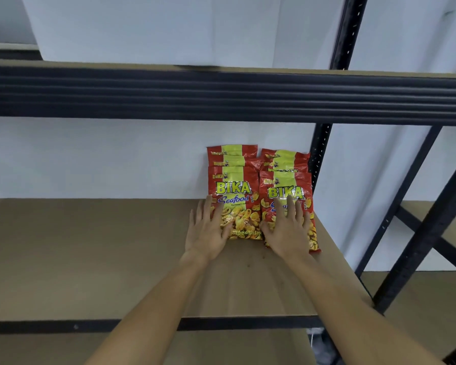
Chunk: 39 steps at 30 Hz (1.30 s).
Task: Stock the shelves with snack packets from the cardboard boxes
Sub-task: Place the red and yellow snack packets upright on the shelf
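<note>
The right hand (290,227) covers most of the "Seafood" lettering on the packet (287,192) under its fingers. The left hand (208,230) hides the left edge of its packet (234,196). Behind each front packet, only the top strips of the rear packets (233,154) show. Both forearms run off the bottom edge. The small print stays unreadable.

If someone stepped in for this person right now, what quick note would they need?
Left hand: open, fingers flat on the left row of snack packets.
Right hand: open, flat on the right row.
Both rows stand against the back wall at the right end of the shelf.
Done: two rows placed.
Left: most of the shelf is unfilled; no cardboard boxes in view.
</note>
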Each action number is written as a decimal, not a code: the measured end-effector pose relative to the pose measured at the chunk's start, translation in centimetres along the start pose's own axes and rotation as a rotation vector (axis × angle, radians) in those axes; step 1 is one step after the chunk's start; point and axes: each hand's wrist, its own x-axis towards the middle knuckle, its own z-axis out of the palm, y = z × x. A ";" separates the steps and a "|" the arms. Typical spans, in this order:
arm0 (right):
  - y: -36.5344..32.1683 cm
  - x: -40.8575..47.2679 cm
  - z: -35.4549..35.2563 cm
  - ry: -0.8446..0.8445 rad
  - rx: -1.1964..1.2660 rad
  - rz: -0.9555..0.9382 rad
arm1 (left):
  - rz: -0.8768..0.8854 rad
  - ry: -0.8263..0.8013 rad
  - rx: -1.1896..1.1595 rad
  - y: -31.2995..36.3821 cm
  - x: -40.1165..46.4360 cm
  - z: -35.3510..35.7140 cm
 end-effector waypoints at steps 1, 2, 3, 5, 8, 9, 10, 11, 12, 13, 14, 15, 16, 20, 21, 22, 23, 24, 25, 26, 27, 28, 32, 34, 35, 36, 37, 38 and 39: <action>-0.5 -0.4 -0.3 -0.001 -0.003 -0.002 | 0.002 -0.008 -0.001 -0.4 -0.5 -0.5; -1.1 -0.9 -0.6 0.000 -0.006 -0.006 | 0.001 -0.020 -0.003 -0.8 -1.1 -1.0; -1.8 -1.4 -0.8 -0.002 -0.012 -0.010 | -0.003 -0.033 -0.005 -1.3 -1.8 -1.6; -3.3 -2.7 -1.3 -0.018 -0.027 -0.021 | -0.009 -0.053 -0.004 -2.3 -3.3 -2.8; -6.0 -5.2 -1.9 -0.036 -0.021 -0.041 | -0.023 -0.059 0.018 -4.2 -6.1 -4.7; -7.1 -6.1 -2.1 -0.047 -0.008 -0.039 | -0.027 -0.062 0.028 -4.9 -7.1 -5.5; -8.2 -7.1 -2.4 -0.061 0.006 -0.037 | -0.029 -0.068 0.038 -5.6 -8.2 -6.2; -9.3 -8.1 -2.6 -0.070 0.018 -0.040 | -0.028 -0.070 0.047 -6.4 -9.2 -6.9; -10.5 -9.1 -2.8 -0.074 0.030 -0.047 | -0.025 -0.069 0.055 -7.2 -10.3 -7.6; -11.7 -10.1 -3.0 -0.080 0.043 -0.057 | -0.023 -0.067 0.058 -8.0 -11.5 -8.4; -12.9 -11.1 -3.2 -0.090 0.058 -0.064 | -0.026 -0.067 0.055 -8.9 -12.6 -9.2; -14.1 -12.1 -3.3 -0.099 0.073 -0.073 | -0.031 -0.068 0.052 -9.8 -13.7 -9.9; -15.3 -13.2 -3.4 -0.105 0.084 -0.084 | -0.037 -0.068 0.056 -10.8 -14.9 -10.5; -20.2 -17.5 -3.6 -0.112 0.094 -0.135 | -0.066 -0.064 0.077 -15.0 -19.8 -12.6; -21.4 -18.6 -3.6 -0.121 0.101 -0.152 | -0.074 -0.065 0.076 -16.0 -21.0 -13.1; -22.5 -19.7 -3.5 -0.128 0.110 -0.173 | -0.078 -0.066 0.078 -16.9 -22.2 -13.4; -23.6 -20.7 -3.4 -0.135 0.118 -0.194 | -0.083 -0.065 0.079 -17.7 -23.3 -13.8; -24.6 -21.7 -3.4 -0.139 0.127 -0.211 | -0.091 -0.064 0.074 -18.4 -24.4 -14.1; -25.4 -22.5 -3.3 -0.140 0.134 -0.226 | -0.102 -0.062 0.067 -19.0 -25.3 -14.3; -26.1 -23.4 -3.2 -0.138 0.141 -0.238 | -0.112 -0.061 0.060 -19.4 -26.3 -14.5; -26.7 -24.3 -3.1 -0.138 0.151 -0.249 | -0.119 -0.063 0.054 -19.8 -27.2 -14.5; -27.1 -25.2 -2.9 -0.139 0.163 -0.260 | -0.119 -0.062 0.054 -20.0 -28.0 -14.5; -27.5 -28.4 -2.0 -0.179 0.164 -0.288 | -0.098 -0.081 0.053 -20.4 -31.5 -14.2; -27.3 -30.3 -1.1 -0.221 0.142 -0.281 | -0.107 -0.105 0.047 -20.6 -33.4 -13.4; -27.1 -31.2 -0.5 -0.243 0.131 -0.278 | -0.114 -0.119 0.042 -20.6 -34.3 -12.8; -26.9 -32.2 0.0 -0.263 0.119 -0.278 | -0.124 -0.135 0.036 -20.7 -35.2 -12.2; -26.7 -33.1 0.7 -0.282 0.106 -0.279 | -0.135 -0.153 0.033 -20.8 -36.1 -11.5; -26.4 -34.0 1.3 -0.302 0.090 -0.283 | -0.146 -0.173 0.031 -20.9 -37.0 -10.8; -26.1 -34.9 2.0 -0.327 0.074 -0.287 | -0.152 -0.198 0.032 -21.0 -37.9 -10.0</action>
